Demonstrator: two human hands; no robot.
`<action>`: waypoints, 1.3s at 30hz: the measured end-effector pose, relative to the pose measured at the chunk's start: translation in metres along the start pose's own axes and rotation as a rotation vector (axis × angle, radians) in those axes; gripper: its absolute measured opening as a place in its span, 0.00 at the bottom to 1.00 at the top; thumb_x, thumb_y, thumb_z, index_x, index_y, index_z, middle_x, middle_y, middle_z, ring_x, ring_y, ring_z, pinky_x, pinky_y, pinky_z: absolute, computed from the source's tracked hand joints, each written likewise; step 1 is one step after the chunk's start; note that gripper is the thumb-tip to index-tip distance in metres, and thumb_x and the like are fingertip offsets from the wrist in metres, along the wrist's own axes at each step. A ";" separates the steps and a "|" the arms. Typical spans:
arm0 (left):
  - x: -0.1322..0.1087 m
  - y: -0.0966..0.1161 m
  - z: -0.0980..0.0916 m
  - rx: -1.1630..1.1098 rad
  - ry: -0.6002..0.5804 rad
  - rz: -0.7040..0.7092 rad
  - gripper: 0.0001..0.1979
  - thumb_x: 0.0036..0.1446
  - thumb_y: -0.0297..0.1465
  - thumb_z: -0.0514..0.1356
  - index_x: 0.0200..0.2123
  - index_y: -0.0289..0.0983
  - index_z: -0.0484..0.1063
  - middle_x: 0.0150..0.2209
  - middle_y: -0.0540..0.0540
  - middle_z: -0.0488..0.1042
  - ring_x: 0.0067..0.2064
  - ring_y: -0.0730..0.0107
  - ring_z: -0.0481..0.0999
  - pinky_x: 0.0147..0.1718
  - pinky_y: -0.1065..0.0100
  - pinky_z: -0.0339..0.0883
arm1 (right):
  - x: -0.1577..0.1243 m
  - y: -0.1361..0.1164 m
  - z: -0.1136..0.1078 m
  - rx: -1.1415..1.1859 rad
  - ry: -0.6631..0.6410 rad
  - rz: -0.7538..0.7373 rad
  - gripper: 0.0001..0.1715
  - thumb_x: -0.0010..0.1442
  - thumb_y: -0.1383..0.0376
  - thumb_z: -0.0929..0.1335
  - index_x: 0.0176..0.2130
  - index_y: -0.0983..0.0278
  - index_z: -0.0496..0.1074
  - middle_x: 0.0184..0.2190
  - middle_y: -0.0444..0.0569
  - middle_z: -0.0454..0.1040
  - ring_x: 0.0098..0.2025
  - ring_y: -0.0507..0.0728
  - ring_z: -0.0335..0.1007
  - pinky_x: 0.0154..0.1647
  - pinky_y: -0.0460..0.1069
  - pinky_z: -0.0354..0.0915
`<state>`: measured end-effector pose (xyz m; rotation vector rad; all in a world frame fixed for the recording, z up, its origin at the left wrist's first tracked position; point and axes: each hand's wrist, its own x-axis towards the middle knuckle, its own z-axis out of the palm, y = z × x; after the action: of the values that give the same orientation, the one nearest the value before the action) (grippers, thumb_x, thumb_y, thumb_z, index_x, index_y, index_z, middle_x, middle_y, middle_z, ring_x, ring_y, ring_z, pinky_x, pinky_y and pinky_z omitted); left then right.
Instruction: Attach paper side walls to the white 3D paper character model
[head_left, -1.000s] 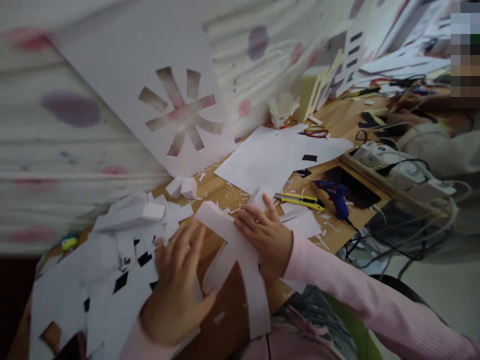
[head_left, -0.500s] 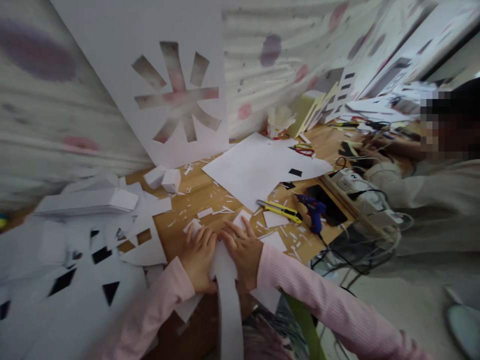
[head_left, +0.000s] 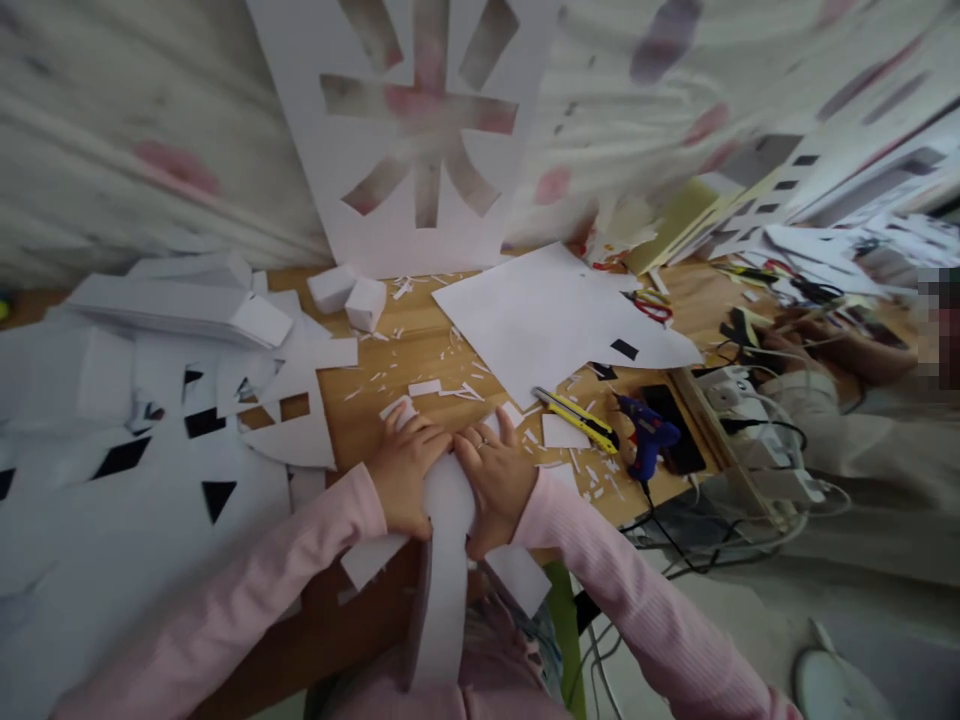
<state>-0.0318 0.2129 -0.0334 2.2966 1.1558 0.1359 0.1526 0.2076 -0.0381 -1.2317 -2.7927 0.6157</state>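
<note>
A long, curved white board piece [head_left: 444, 590] runs from the table's front edge toward my body. My left hand [head_left: 405, 470] grips its far left side, thumb down along the edge and fingers bent over the far end. On the opposite side my right hand [head_left: 498, 478], wearing a ring, holds it the same way. The fingertips of both hands nearly meet at the far end, which they partly hide. White flaps stick out on both sides below my hands; whether they join the held piece I cannot tell.
A yellow utility knife [head_left: 577, 418], a blue glue gun [head_left: 646, 432] and a phone [head_left: 679, 440] lie at right, beside a power strip [head_left: 750, 420]. Cut white sheets [head_left: 247, 560] cover the left. Behind stands a cut-out panel [head_left: 300, 130]. Scissors [head_left: 649, 304] lie on a sheet; a co-worker sits at right.
The camera view has shifted, so the table and panel appear higher in the picture. Both hands keep their hold on the white piece, whose near end now shows against my body.
</note>
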 end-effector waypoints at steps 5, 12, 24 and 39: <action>-0.001 -0.001 0.000 -0.035 0.006 0.004 0.34 0.24 0.34 0.68 0.41 0.36 0.67 0.45 0.42 0.72 0.51 0.49 0.67 0.64 0.43 0.33 | -0.002 -0.001 0.008 0.012 0.067 0.002 0.67 0.14 0.45 0.75 0.51 0.70 0.63 0.50 0.62 0.69 0.53 0.73 0.62 0.66 0.68 0.23; -0.003 -0.005 0.003 -0.080 0.044 0.049 0.34 0.24 0.35 0.69 0.41 0.37 0.68 0.42 0.44 0.72 0.49 0.50 0.67 0.63 0.42 0.30 | -0.004 -0.002 0.013 0.004 0.133 -0.014 0.56 0.27 0.47 0.73 0.51 0.72 0.62 0.47 0.62 0.70 0.51 0.72 0.64 0.66 0.69 0.26; -0.006 -0.008 0.004 -0.078 0.055 0.086 0.35 0.22 0.37 0.70 0.41 0.37 0.67 0.43 0.46 0.72 0.49 0.50 0.67 0.63 0.40 0.34 | -0.003 -0.006 0.012 -0.024 0.097 0.014 0.58 0.22 0.47 0.74 0.50 0.70 0.64 0.48 0.62 0.71 0.51 0.72 0.65 0.67 0.67 0.26; -0.014 0.029 -0.050 0.230 0.599 0.322 0.29 0.34 0.32 0.59 0.46 0.38 0.67 0.47 0.42 0.74 0.54 0.50 0.68 0.64 0.44 0.23 | -0.089 0.001 -0.126 -0.261 0.693 -0.004 0.49 0.51 0.48 0.72 0.64 0.60 0.54 0.63 0.62 0.59 0.66 0.71 0.51 0.63 0.71 0.47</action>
<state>-0.0365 0.2102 0.0255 2.7300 1.0980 0.9057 0.2368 0.1876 0.0893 -1.1761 -2.3144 -0.1735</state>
